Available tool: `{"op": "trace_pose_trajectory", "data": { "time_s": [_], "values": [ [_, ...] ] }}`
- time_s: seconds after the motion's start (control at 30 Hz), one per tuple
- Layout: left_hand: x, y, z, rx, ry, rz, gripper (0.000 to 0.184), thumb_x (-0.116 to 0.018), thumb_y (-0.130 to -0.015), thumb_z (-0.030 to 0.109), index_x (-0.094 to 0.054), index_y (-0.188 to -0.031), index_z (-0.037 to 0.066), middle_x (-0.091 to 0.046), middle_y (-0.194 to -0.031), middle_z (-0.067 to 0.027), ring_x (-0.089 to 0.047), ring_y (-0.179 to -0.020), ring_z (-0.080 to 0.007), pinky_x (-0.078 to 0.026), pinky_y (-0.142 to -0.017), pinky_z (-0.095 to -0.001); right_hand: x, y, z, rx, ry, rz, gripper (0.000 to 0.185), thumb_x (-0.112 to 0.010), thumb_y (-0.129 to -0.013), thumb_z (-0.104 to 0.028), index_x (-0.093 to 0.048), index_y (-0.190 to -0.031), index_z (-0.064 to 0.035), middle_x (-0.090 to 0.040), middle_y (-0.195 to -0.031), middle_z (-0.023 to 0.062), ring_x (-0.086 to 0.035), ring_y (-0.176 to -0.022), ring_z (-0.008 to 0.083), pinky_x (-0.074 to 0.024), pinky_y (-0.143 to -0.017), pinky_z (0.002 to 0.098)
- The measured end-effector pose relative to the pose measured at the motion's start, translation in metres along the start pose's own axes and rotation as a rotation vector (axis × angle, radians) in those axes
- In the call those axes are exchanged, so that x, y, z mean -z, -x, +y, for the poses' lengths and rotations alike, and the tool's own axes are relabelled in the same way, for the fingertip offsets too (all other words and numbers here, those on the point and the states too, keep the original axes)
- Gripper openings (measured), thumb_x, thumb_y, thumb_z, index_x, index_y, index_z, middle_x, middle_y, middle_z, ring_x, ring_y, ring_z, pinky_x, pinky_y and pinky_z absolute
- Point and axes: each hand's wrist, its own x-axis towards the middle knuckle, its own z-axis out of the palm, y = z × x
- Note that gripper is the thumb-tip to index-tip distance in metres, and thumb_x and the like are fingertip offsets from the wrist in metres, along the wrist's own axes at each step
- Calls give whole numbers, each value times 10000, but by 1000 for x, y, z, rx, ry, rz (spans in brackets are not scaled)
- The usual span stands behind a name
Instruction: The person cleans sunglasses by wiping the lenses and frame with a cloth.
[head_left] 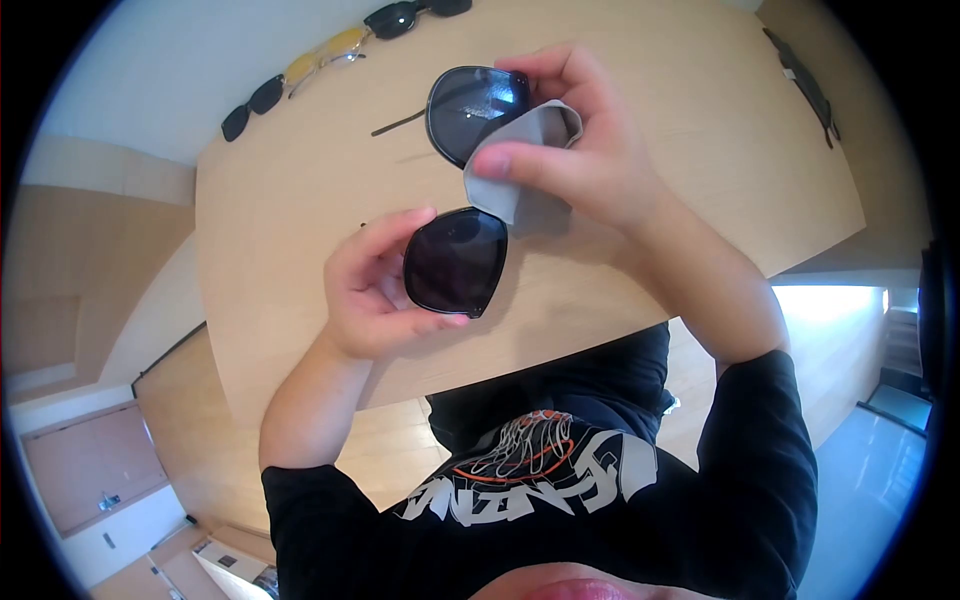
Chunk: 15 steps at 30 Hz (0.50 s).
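Observation:
A pair of black-framed sunglasses (pixel 455 262) with dark lenses is held above the wooden table, one lens nearer me and the other farther away. My left hand (pixel 372 285) grips the near lens by its rim, fingers and thumb closed around the edge. At the far lens, my right hand (pixel 585 150) pinches a thin grey cloth (pixel 500 195) against the frame, thumb on top. The cloth covers part of the far lens and the bridge. One temple arm sticks out to the left beyond the far lens.
Along the far left table edge lie dark sunglasses (pixel 252 106), yellow-lensed glasses (pixel 330 52) and another dark pair (pixel 410 16). A further dark pair (pixel 803 88) lies near the right edge. The light wooden table (pixel 290 190) ends just before my body.

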Motion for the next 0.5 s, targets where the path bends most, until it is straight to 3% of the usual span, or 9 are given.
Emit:
{"op": "trace_pose_trajectory", "data": {
  "time_s": [0.17,0.23,0.3,0.37,0.43,0.5],
  "values": [
    [-2,0,-2,-4,17,-93,789,-815,-613,-114,-454,-1313,-68,-587,-1211,-196,-600,-1114,-254,-482,-959,-367,16,-3,-7,-292,-221,-17,348,-743,-818,-144,-563,-1096,-41,-647,-950,51,-612,-875,123,-500,-780,264],
    [-2,1,-1,8,-2,-71,781,-809,-619,-120,-454,-1313,-68,-590,-1204,-194,-605,-1106,-256,-487,-952,-366,7,2,-13,-185,-93,-15,275,-721,-844,-150,-569,-1049,-46,-647,-920,46,-606,-845,111,-498,-759,255],
    [-6,3,0,45,-11,-8,770,-802,-625,-124,-456,-1311,-68,-592,-1197,-193,-610,-1097,-256,-493,-944,-363,-6,3,3,42,71,78,267,-722,-849,-194,-578,-1024,-53,-647,-852,60,-628,-748,127,-520,-628,262],
    [-8,4,-1,67,-2,8,745,-806,-626,-117,-476,-1293,-66,-602,-1181,-186,-619,-1076,-244,-504,-921,-349,-9,3,4,13,44,113,223,-705,-867,-200,-576,-981,-57,-646,-827,56,-627,-719,119,-520,-597,257],
    [-8,4,-1,70,-50,-8,723,-814,-623,-103,-501,-1273,-59,-617,-1156,-169,-630,-1031,-218,-515,-867,-322,-2,1,-10,-276,-172,94,155,-670,-900,-169,-564,-921,-58,-645,-846,32,-603,-758,88,-496,-666,240],
    [-8,3,-1,54,-153,-56,703,-828,-615,-84,-529,-1250,-48,-636,-1121,-143,-643,-962,-178,-526,-782,-282,6,-1,-14,-288,-175,33,168,-680,-892,-175,-564,-920,-57,-641,-845,37,-600,-767,88,-494,-662,236]
  ]
}}
